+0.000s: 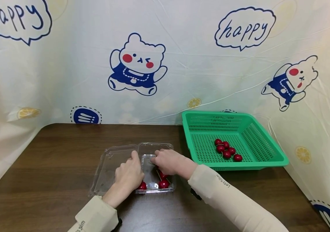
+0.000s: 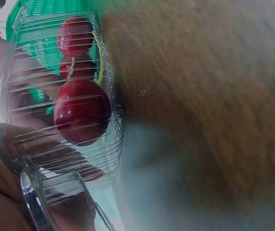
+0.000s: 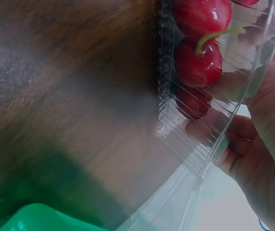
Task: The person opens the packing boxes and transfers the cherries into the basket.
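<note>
A clear plastic clamshell box (image 1: pixel 153 190) lies opened on the table, its lid (image 1: pixel 108 166) folded out to the left. My left hand (image 1: pixel 128 174) straddles the edge between lid and tray and grips it, some fingers inside the tray. From the right, my right hand (image 1: pixel 169 162) reaches down into the tray. Between its fingertips is a dark red cherry (image 3: pixel 193 102), hidden under the hand in the head view. Other cherries rest along the near wall: one (image 1: pixel 142 186) beside the left hand, one (image 1: pixel 163 184) in the right corner and one just behind it.
A green plastic basket (image 1: pixel 257 164) with slotted sides stands right of the box, holding several cherries (image 1: pixel 226 154). The brown table (image 1: pixel 52 174) meets a printed cloth backdrop (image 1: pixel 182 77) at the back and both sides.
</note>
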Motion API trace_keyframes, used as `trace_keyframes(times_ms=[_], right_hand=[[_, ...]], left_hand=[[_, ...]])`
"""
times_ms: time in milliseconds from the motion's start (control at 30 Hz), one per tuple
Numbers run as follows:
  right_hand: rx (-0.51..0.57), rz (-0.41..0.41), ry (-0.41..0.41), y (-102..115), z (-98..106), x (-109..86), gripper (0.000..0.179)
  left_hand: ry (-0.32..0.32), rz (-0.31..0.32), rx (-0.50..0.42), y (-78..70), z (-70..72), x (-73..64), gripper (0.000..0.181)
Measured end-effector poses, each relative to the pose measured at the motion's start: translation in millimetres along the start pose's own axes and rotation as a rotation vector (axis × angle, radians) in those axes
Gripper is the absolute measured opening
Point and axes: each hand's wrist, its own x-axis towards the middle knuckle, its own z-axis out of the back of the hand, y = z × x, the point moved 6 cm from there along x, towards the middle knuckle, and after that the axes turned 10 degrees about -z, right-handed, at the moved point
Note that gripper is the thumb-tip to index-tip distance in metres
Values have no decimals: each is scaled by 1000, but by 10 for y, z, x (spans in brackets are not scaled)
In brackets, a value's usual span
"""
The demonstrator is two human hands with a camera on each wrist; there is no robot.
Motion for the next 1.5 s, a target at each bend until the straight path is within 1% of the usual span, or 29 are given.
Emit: trace_keyframes(times_ms=[167, 300, 667, 867, 1000, 1233, 1367, 1500], right_hand=[[52, -16, 11, 22, -21, 21, 22], [63, -22, 21, 24, -44, 30, 22], [36, -20, 38, 57, -80, 58, 25], [-8, -4, 25, 80, -75, 62, 22], [-16, 0, 16, 76, -61, 55, 22], [34, -6, 24, 38, -23, 36, 21], [88, -14, 10, -12, 46, 25, 21], [115, -5, -26, -68, 139, 7, 18]], left_hand=[[1, 4, -4, -2, 1, -2, 37], [-4, 3, -4, -4, -3, 0, 37], [-2, 6, -10, -7, 2, -2, 35], [-8, 5, -7, -9, 4, -2, 34], [-10, 0, -5, -8, 6, 2, 34], [-4, -10, -2, 0, -3, -2, 35], [-3, -13, 1, 2, -10, 0, 35], [-8, -17, 1, -5, -7, 3, 35]])
